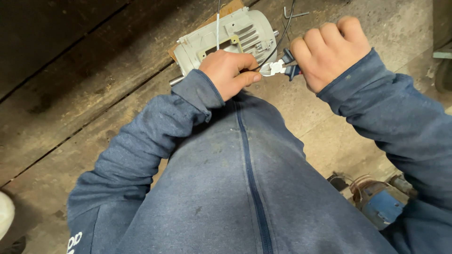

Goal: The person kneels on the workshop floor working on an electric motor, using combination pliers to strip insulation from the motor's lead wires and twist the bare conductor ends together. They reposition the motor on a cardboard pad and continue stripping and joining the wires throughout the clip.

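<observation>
My left hand (pixel 231 72) pinches a thin black wire (pixel 278 44) that runs up past a pale grey electric motor (pixel 235 37) lying on the floor. My right hand (pixel 329 51) is closed around the dark handles of small cutting pliers (pixel 278 68). The pliers' metal jaws sit at the wire, right by my left fingertips. A thin white wire (pixel 217 28) also hangs over the motor. My blue-trousered knee (pixel 245 169) fills the foreground below both hands.
The motor rests on a piece of brown cardboard (pixel 230 9) on a worn concrete and wood floor. Bent metal hex keys (pixel 293 13) lie beyond the motor. A blue motor with copper windings (pixel 376 200) sits at lower right.
</observation>
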